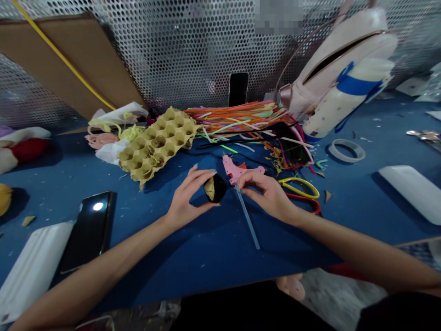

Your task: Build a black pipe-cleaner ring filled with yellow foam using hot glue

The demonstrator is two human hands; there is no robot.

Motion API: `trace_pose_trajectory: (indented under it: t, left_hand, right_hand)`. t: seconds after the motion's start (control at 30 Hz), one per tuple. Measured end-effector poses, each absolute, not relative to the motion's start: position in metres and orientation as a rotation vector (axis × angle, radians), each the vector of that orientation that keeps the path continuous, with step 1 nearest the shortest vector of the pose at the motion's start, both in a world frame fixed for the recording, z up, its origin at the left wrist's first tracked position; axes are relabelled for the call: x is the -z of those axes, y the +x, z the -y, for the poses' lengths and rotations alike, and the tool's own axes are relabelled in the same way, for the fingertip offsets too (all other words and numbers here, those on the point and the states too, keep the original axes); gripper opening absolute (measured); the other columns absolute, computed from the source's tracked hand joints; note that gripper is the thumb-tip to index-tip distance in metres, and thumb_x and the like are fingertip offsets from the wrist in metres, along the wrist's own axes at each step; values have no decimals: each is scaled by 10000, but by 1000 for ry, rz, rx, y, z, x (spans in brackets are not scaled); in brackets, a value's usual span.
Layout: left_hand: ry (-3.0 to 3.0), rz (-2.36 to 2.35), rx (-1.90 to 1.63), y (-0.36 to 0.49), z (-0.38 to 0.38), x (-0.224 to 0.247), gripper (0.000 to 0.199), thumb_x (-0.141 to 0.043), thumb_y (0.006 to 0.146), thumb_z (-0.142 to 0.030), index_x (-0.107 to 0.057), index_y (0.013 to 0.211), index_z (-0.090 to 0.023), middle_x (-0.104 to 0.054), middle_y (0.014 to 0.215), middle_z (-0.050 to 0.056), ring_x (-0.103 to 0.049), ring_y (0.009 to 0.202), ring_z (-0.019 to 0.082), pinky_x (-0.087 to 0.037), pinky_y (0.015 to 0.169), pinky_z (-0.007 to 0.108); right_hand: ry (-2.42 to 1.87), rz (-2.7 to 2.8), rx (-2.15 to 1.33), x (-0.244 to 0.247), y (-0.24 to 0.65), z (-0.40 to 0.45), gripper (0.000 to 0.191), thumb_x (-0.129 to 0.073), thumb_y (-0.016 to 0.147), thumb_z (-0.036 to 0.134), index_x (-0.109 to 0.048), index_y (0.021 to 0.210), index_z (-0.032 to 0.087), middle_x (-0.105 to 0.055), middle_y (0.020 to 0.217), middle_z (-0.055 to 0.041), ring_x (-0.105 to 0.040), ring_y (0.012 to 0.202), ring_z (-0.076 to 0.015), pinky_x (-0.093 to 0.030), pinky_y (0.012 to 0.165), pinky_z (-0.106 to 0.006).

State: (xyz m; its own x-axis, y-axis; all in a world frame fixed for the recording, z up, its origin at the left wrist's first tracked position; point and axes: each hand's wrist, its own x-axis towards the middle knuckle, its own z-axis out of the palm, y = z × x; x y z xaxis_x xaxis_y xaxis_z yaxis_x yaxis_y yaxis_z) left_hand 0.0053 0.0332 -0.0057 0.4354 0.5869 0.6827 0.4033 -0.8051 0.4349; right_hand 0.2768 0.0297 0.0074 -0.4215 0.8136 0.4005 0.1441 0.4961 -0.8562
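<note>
Between the thumb and fingers of my left hand [189, 195] is a small round black piece [219, 188] with a yellowish cardboard-like patch on its side. My right hand [267, 195] is closed in a pinch at the upper end of a translucent glue stick [248, 220], which slants down toward the table's front edge. Just beyond my right fingers lies a pink glue gun [234, 169] with an orange trigger, nozzle pointing away. Whether my right fingertips touch the gun cannot be made out.
Behind lie an egg carton [158, 142] and a pile of pipe cleaners [237, 117]. Scissors [301, 187] and a tape roll [346, 151] are right. A phone [87, 230] lies left. A bottle [344, 99] leans on a bag [341, 50] at back right.
</note>
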Motion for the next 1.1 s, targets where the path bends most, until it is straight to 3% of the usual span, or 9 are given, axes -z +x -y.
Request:
trace_pose_trajectory:
  t: [0.27,0.43,0.6,0.8,1.1]
  left_hand:
    - [2486,-862,-1309,5,-33,5,766,-883,821,-341,-542,1498,-230,-713,1354,144,-700,1257,290,-422,1251,629]
    - [2489,-857,-1309,5,-33,4,772,-890,813,-327,-544,1495,-227,-716,1346,146,-701,1253,290,-428,1243,638]
    - [2488,-856,-1309,5,-34,6,771,-893,809,-328,-546,1488,-213,-716,1343,152,-702,1252,287,-422,1248,634]
    - [2475,-856,-1320,5,-33,6,774,-892,810,-338,-546,1495,-232,-718,1345,142,-705,1248,291,-427,1244,635]
    - [2488,-870,-1310,5,-33,5,772,-887,815,-348,-545,1497,-233,-723,1335,141,-709,1241,292,-433,1242,631]
  right_hand:
    - [-815,1844,-973,-11,278,-28,25,-677,999,208,-696,987,219,-720,998,-31,-694,955,-163,-573,893,-310]
    - [-795,1866,-950,-13,279,-29,84,-668,1017,223,-738,1061,238,-756,1093,-48,-708,1069,-187,-569,957,-346]
    - [-740,1807,-1008,-14,278,-29,8,-704,989,219,-708,985,214,-737,1061,-60,-715,1030,-186,-590,899,-336]
    - [-720,1798,-963,-10,277,-27,112,-684,971,153,-631,887,204,-701,1000,-44,-706,989,-154,-589,871,-300]
    - [-757,1845,-954,-14,277,-25,97,-686,981,183,-629,905,203,-706,971,-44,-721,963,-162,-599,861,-307]
